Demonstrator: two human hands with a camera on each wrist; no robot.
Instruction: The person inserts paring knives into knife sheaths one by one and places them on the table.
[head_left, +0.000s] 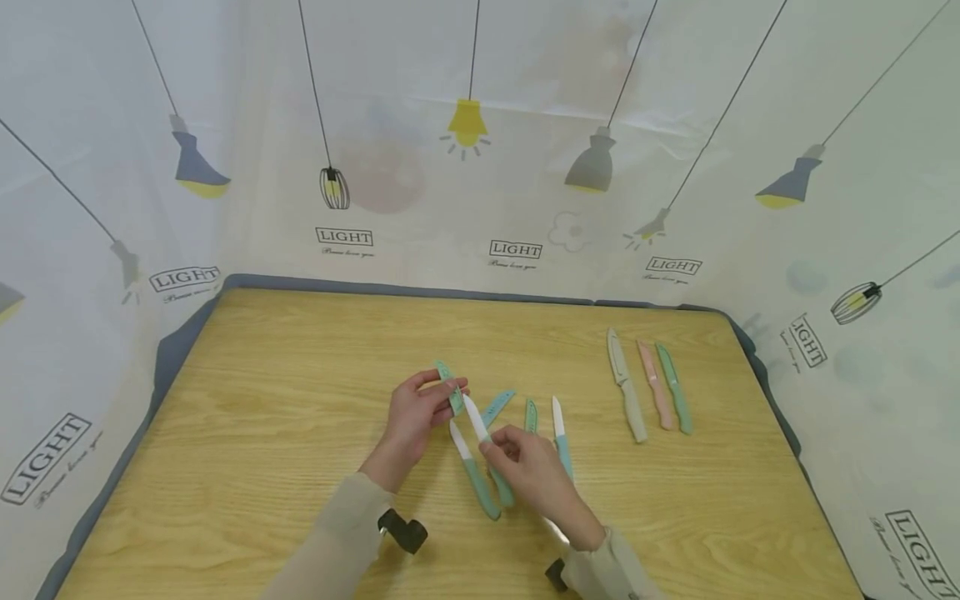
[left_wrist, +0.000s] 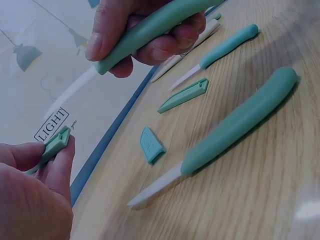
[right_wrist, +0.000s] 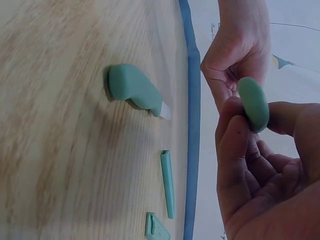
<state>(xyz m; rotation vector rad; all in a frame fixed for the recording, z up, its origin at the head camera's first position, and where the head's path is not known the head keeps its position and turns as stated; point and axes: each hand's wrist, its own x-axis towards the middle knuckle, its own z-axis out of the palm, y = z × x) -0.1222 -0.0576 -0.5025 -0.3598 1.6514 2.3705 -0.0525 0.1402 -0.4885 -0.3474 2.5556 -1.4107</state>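
Observation:
My left hand [head_left: 408, 412] pinches a green blade sheath [left_wrist: 57, 143] between thumb and fingers. A knife with a white blade [head_left: 476, 417] and green handle [left_wrist: 150, 34] is gripped by my right hand [head_left: 531, 467]. Its blade points up toward the sheath, the tip close to the sheath's lower end and outside it in the left wrist view. Below the hands, a second green-handled knife [head_left: 481, 488] lies bare on the table. Beyond the right hand are a blue sheath [head_left: 498, 406], a green sheath [head_left: 531, 413] and a blue-handled knife [head_left: 562, 452], partly hidden by that hand.
On the right of the wooden table [head_left: 300, 358] lie a beige knife [head_left: 627, 388], a pink knife [head_left: 656, 386] and a green knife [head_left: 674, 390], side by side with blades covered. Lamp-printed sheeting [head_left: 420, 225] rises behind the table and along its sides.

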